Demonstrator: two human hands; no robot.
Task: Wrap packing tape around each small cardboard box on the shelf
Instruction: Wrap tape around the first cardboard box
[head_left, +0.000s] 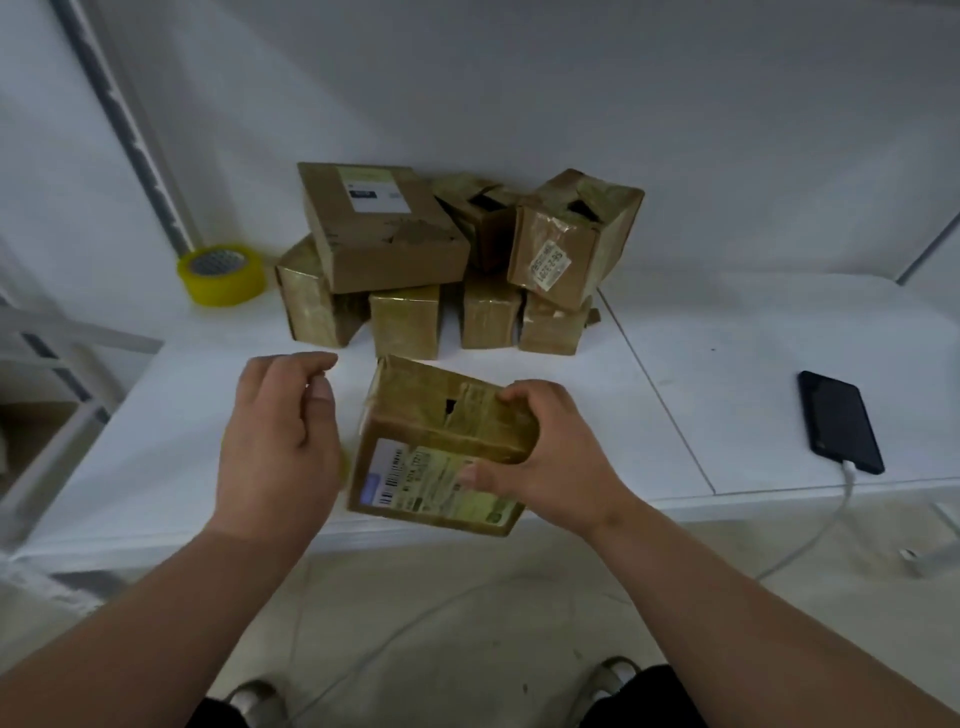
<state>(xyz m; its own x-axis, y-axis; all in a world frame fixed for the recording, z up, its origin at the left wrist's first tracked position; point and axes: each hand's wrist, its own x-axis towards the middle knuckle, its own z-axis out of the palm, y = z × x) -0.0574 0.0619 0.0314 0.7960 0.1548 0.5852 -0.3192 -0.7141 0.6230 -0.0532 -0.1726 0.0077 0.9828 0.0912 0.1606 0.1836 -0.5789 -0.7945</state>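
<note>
A small tape-covered cardboard box (426, 447) with a printed label sits tilted at the front edge of the white shelf (171, 441). My right hand (550, 457) grips its right end, fingers over the top and thumb on the label side. My left hand (280, 436) hovers just left of the box with fingers loosely curled, holding nothing. A yellow roll of packing tape (222, 274) stands at the back left of the shelf. Behind the held box is a pile of several small cardboard boxes (447, 260), most glossy with tape.
A dark phone (839, 421) lies on the shelf at the right, a white cable (810, 535) hanging from it toward the floor. A white wall closes the back. A metal frame (47, 452) stands at the left. My shoes show below on the tiled floor.
</note>
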